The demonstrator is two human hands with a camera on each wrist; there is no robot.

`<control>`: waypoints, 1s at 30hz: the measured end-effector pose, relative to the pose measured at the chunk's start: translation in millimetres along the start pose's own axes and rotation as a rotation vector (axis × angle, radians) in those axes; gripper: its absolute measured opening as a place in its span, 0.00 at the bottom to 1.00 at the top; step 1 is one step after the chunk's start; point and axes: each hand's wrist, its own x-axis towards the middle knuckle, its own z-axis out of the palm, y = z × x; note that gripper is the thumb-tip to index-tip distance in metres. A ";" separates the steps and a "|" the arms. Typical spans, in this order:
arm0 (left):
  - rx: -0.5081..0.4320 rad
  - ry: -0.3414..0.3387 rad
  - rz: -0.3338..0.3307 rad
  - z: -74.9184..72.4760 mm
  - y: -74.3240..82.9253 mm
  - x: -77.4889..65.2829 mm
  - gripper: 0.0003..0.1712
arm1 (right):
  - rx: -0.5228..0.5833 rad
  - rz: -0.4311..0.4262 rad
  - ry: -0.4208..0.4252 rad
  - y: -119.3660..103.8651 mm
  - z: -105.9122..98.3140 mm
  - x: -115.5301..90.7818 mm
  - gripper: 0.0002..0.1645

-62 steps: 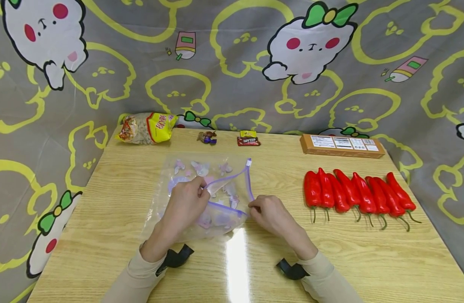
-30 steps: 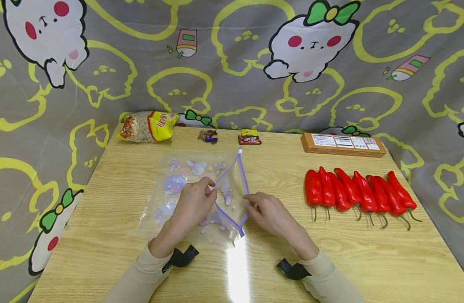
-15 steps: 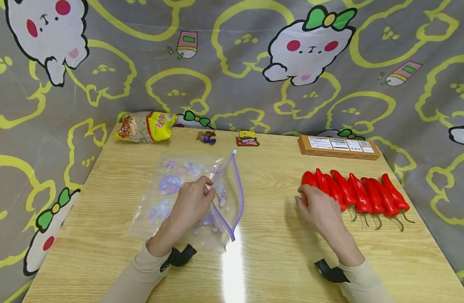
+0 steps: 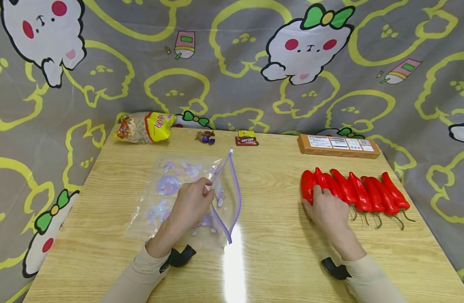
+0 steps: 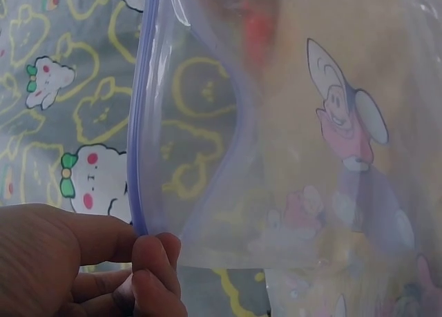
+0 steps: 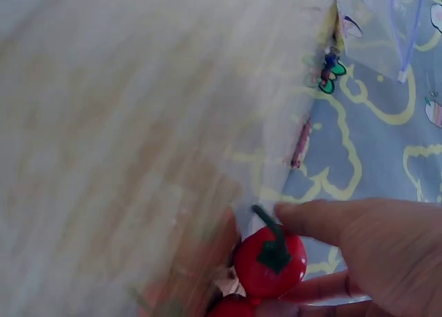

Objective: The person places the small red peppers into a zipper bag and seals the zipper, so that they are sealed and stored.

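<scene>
A clear zip bag with purple edging and pastel rabbit-like prints lies left of the table's middle, its mouth spread toward the right. My left hand pinches the upper layer at the purple zip edge between thumb and finger, lifting it. At the row's left end, my right hand has thumb and fingers on either side of the leftmost red pepper. In the right wrist view that pepper shows its green stem between thumb and fingers. Several more red peppers lie side by side to its right.
Along the back edge of the wooden table stand a yellow snack bag, small wrapped candies, a red bar with a yellow packet, and a long brown box. A patterned cloth hangs behind.
My right hand has let go of the bag's mouth and moved right to the leftmost pepper. My left hand still pinches the bag, whose mouth has widened and shifted slightly left.
</scene>
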 end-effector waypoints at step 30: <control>0.008 -0.031 0.031 7.5 4.1 -1.9 0.10 | 0.478 -0.518 -0.065 -130.0 -42.8 30.8 0.18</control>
